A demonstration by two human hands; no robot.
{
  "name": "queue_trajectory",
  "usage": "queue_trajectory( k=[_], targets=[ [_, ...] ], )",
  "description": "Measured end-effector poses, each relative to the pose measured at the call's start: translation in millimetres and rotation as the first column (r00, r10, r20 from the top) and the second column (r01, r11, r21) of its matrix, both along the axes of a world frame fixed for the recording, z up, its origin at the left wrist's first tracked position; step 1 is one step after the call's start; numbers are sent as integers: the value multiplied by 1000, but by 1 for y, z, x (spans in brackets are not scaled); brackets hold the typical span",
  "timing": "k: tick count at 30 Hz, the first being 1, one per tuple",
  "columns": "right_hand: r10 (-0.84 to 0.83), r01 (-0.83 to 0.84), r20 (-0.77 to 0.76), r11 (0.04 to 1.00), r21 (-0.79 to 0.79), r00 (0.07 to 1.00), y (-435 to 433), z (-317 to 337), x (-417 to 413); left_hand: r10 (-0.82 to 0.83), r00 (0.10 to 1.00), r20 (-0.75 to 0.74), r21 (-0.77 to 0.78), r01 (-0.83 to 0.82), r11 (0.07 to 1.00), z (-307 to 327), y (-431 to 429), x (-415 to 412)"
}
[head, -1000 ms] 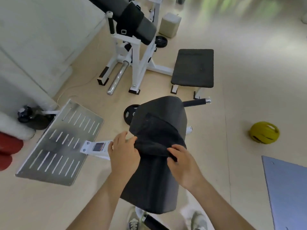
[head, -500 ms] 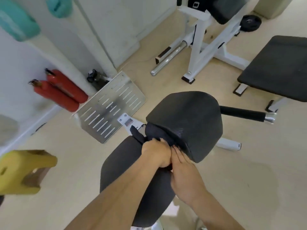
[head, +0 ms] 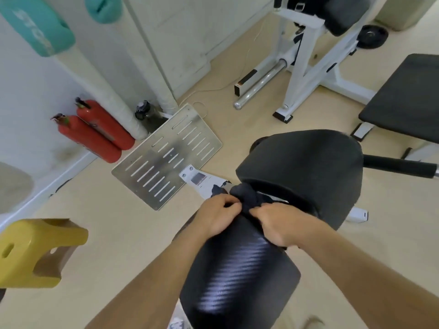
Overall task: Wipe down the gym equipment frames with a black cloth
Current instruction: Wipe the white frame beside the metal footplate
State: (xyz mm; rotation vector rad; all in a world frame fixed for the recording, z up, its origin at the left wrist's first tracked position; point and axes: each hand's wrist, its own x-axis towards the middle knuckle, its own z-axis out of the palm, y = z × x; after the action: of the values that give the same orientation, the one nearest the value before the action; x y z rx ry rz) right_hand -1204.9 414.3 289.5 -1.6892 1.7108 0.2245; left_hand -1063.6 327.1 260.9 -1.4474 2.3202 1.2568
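Grips clenched: left hand (head: 219, 213) & right hand (head: 276, 224) bunch black cloth (head: 245, 197); white frame (head: 210, 185) mostly hidden underneath.

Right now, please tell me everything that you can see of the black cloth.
The black cloth is a dark, soft-looking fabric, bunched into a crumpled lump, so its full shape is hidden. It sits in the gap between the upper pad and the lower pad, above the white frame. The left hand pinches it from one side and the right hand grips it from the other. One corner sticks out over the frame.
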Motion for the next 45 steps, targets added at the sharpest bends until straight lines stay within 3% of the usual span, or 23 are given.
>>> queue_trajectory(
  k=[5,7,11,14,16,23,27,31,35,39,42,45],
  targets=[
    [-101,84,52,960,268,993,-61,-29,16,-205,969,-137,74,216,974,-62,-41,22],
    [-204,179,36,921,347,978,-83,-39,30,-212,963,-168,188,242,952,-91,-65,30],
    [-341,369,-141,855,364,929,-114,-41,62,-84,971,-224,394,169,904,-124,-83,58],
    [-398,487,-319,825,286,860,-101,-35,79,123,972,-199,632,32,774,-132,-80,84],
    [-411,527,-396,813,247,821,-94,-34,87,145,966,-212,683,40,729,-139,-79,96],
    [-267,366,-268,809,460,926,-150,-101,89,67,895,-440,492,178,852,-175,-99,65],
    [-230,330,-258,819,470,938,-166,-135,89,-47,903,-427,382,226,896,-206,-110,52],
    [-228,328,-264,834,444,937,-181,-165,93,-237,927,-291,42,260,965,-225,-123,53],
    [-174,286,-283,860,424,943,-198,-200,103,-125,965,-233,102,152,983,-231,-160,57],
    [-247,330,-247,858,393,937,-224,-231,110,-227,963,-146,89,242,966,-247,-200,60],
    [-239,353,-332,870,343,913,-235,-239,129,-308,947,-92,48,313,948,-268,-220,72],
    [-330,437,-413,878,197,849,-227,-233,143,-391,899,-200,32,404,914,-280,-227,73]
  ],
)
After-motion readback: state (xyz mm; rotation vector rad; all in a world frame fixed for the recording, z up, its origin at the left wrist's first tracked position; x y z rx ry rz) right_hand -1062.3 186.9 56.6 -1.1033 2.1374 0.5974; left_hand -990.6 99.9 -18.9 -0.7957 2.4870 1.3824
